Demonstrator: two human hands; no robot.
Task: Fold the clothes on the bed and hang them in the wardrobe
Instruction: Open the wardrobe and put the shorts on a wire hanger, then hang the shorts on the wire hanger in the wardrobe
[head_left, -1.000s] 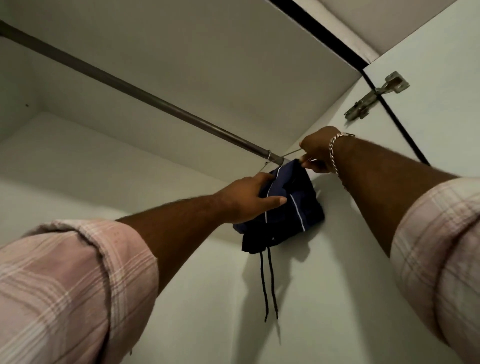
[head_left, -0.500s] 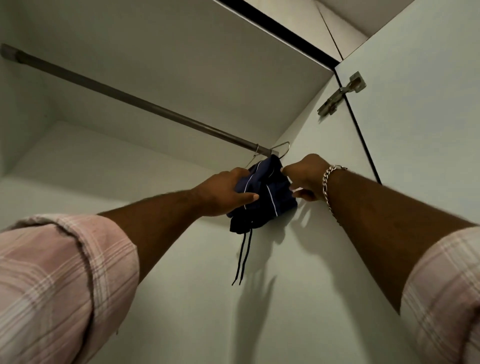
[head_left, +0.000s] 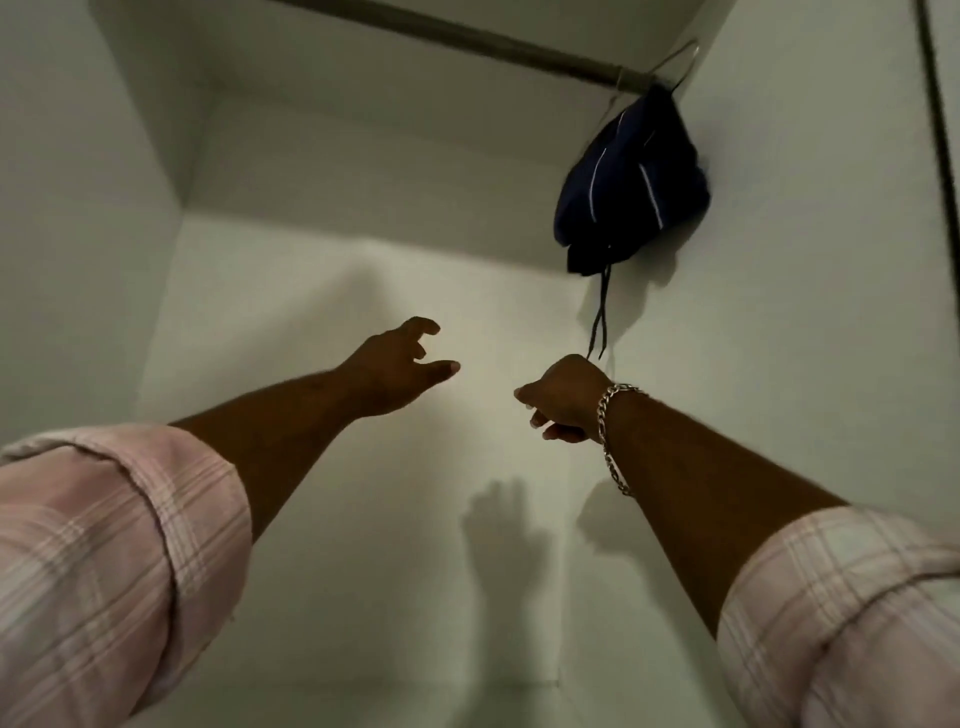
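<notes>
**Shorts up on the rail, both hands free**

The navy shorts (head_left: 631, 179) hang from a wire hanger (head_left: 675, 57) at the right end of the wardrobe rail (head_left: 493, 44), drawstrings dangling. Below, the left hand (head_left: 397, 366) spreads open and empty; the right hand (head_left: 563, 397), loosely curled, holds nothing.

No readable text or labels.

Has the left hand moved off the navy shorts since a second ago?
Yes. The left hand has let go and dropped well below the navy shorts, which hang from the rail.
</notes>
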